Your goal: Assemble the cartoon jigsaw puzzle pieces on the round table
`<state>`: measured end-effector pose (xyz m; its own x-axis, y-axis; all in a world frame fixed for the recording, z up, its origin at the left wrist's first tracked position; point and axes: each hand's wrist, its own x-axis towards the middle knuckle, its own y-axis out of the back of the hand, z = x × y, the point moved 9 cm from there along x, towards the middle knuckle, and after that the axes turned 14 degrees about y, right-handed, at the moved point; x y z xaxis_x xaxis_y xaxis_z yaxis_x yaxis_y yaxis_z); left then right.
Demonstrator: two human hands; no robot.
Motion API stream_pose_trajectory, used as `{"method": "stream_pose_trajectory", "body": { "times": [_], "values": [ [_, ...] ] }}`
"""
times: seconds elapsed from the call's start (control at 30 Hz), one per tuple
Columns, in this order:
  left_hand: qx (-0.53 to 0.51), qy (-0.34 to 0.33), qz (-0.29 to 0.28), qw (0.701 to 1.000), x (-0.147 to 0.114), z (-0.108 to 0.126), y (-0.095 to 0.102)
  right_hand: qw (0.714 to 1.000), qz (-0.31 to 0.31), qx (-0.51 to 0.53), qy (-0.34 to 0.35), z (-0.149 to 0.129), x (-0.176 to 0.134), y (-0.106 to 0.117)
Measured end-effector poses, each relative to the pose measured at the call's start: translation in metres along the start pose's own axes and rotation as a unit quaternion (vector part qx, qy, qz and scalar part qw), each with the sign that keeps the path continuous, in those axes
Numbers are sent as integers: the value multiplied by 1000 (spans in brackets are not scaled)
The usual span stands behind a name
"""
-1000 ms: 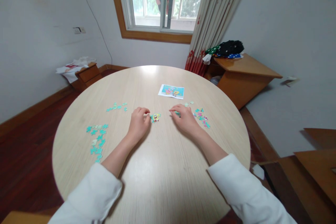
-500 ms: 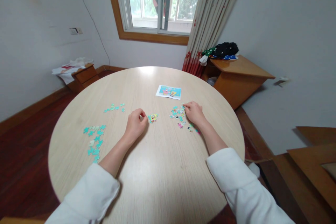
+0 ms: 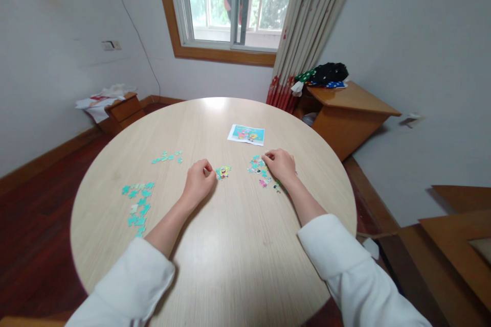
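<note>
Just left of a small joined puzzle section with a yellow cartoon face is my left hand. Its fingers are curled and the tips meet at the section's left edge; whatever they may hold is hidden. My right hand reaches over a pile of loose puzzle pieces, turquoise and multicoloured. Thumb and forefinger come together at the pile's upper right edge, and anything between them is too small to make out. A pink puzzle piece lies below the pile, and more pieces are partly covered by my right hand.
A printed reference picture lies beyond the pile on the round table. Turquoise pieces are spread at the left, with a smaller group farther back. A wooden cabinet with cloths stands behind at right.
My right hand has shifted slightly left, its fingertips moving from the pile's right edge further over the pieces. My left hand stays where it was.
</note>
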<state>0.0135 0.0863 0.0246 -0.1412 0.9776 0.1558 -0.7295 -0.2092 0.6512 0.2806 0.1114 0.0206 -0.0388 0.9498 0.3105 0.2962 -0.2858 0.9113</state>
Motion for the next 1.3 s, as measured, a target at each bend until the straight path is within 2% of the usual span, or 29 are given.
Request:
{"method": "stream_pose_trajectory", "body": {
  "times": [0.23, 0.5, 1.0, 1.3],
  "values": [
    [-18, -4, 17, 1000, -1, 2, 3, 999, -1, -6, -44, 7, 0, 0],
    [-21, -10, 23, 999, 1, -1, 3, 996, -8, 38, -84, 18, -1, 0],
    [-20, -8, 21, 1000, 1, 0, 3, 996, -41, 43, -67, 25, 4, -13],
    [-16, -20, 38, 999, 0, 3, 6, 997, 8, 48, -52, 17, 4, -8]
  ]
}}
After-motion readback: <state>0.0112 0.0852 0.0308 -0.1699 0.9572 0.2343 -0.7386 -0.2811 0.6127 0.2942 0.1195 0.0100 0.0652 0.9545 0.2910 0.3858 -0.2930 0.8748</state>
